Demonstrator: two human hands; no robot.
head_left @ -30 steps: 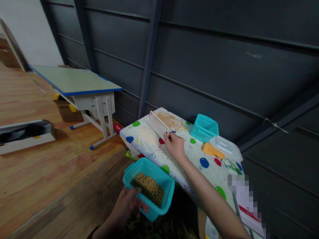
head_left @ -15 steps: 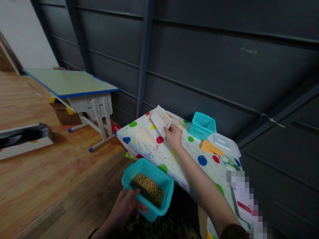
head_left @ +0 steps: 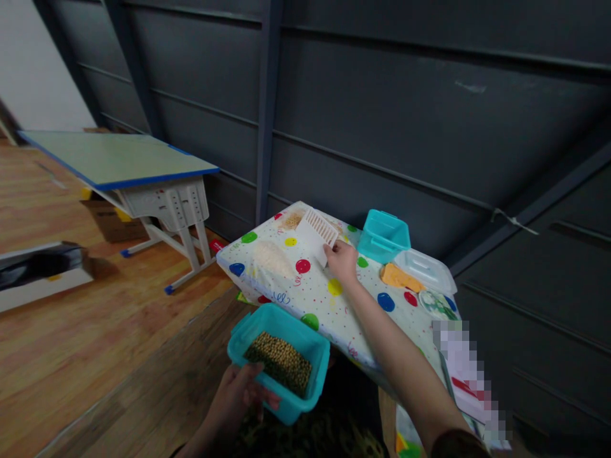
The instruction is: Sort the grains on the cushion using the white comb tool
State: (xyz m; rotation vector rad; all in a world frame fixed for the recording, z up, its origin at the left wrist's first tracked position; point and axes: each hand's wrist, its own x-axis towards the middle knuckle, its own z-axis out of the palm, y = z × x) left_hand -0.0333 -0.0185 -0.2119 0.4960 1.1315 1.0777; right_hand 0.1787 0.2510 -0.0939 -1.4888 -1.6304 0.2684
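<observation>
My left hand (head_left: 245, 388) grips the near side of a turquoise plastic box (head_left: 315, 375), held in front of the table's edge. Soybeans (head_left: 279, 356), with darker green beans around them, lie inside it. My right hand (head_left: 342, 259) is closed on the near end of a white slotted scoop (head_left: 317, 235), tilted over the far part of the table. A pile of white grains (head_left: 272, 257) lies on the cloth to the left of the scoop. Behind the scoop, a tan patch of grains (head_left: 292, 220) is partly covered by it.
On the balloon-print tablecloth (head_left: 344, 318) stand a second turquoise box (head_left: 384, 235), a clear lid (head_left: 427, 272), an orange cloth (head_left: 401, 278) and a green-patterned round item (head_left: 436, 305). A dark panelled wall (head_left: 382, 114) rises behind. A school desk (head_left: 124, 159) stands left.
My right hand has moved the scoop slightly right, uncovering more of the tan grains at the far corner. The left hand still holds the box, nearly unmoved; the whole view has shifted a little.
</observation>
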